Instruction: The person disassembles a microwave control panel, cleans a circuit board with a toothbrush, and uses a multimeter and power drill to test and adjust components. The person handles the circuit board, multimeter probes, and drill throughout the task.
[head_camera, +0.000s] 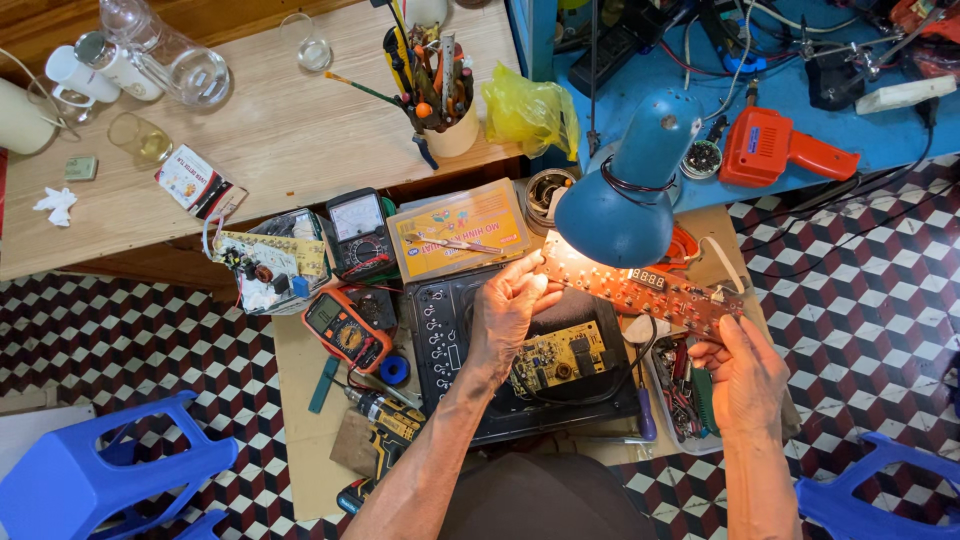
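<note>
Both hands hold one long, narrow brown circuit board (640, 285) under the glow of a blue desk lamp (625, 190). On the left, the left hand (510, 310) has its fingers curled and pinches the board's left end, thumb toward the lamp; on the right, the right hand (745, 375) grips the board's right end between thumb and bent fingers. The board slopes from upper left down to lower right, with a small red digit display (647, 277) showing on its face just below the lamp shade. It hangs above an opened black appliance (455, 345) lying on the low work surface, inside which a yellowish circuit board (555, 358) sits just beneath the left hand. Left of the appliance lie an orange multimeter (345, 330) and, farther off, a black analogue meter (358, 230); a flat orange-and-yellow packet (460, 230) rests on the far side of the appliance. Near the right hand stands a tray of small tools (680, 390). Nearer, at lower left, a cordless drill (385, 415) lies on the cardboard. On the far blue bench sits an orange soldering gun (780, 150), and on the wooden table a cup of pens and tools (440, 95). Blue plastic stools (90, 470) stand on the chequered floor at the near corners.
</note>
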